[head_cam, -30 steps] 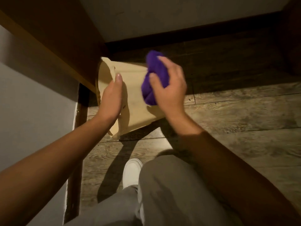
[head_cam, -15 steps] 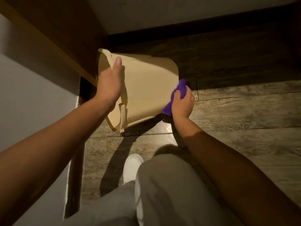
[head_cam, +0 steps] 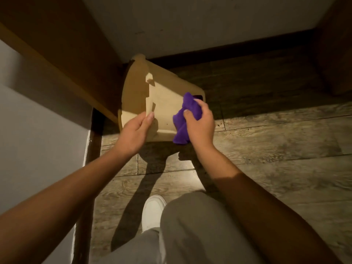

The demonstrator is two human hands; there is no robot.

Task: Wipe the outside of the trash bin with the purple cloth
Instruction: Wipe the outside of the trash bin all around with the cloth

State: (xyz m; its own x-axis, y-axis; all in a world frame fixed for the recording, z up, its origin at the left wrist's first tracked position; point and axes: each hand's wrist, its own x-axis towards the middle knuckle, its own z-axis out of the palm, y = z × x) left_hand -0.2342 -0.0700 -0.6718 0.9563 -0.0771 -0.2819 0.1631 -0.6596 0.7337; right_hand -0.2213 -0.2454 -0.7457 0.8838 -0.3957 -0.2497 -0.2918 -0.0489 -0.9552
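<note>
A beige plastic trash bin [head_cam: 163,96] lies tilted on its side on the wooden floor, its rim toward the left. My left hand [head_cam: 136,133] grips the bin at its near rim edge, thumb on the outer wall. My right hand [head_cam: 200,123] is closed on a bunched purple cloth [head_cam: 183,119], which presses against the bin's outer side near its base. Part of the bin's rim is hidden under the wooden furniture.
A brown wooden furniture panel [head_cam: 62,60] overhangs the bin on the left, with a grey wall [head_cam: 34,130] beside it. A pale wall and dark baseboard [head_cam: 228,48] run behind. My knee and white shoe [head_cam: 153,210] are on the floor planks [head_cam: 276,149] below.
The bin has turned and shifted, so more of its rim and outer wall faces me. My left hand moved from the top of the wall down to the near rim edge. The cloth moved back up onto the side.
</note>
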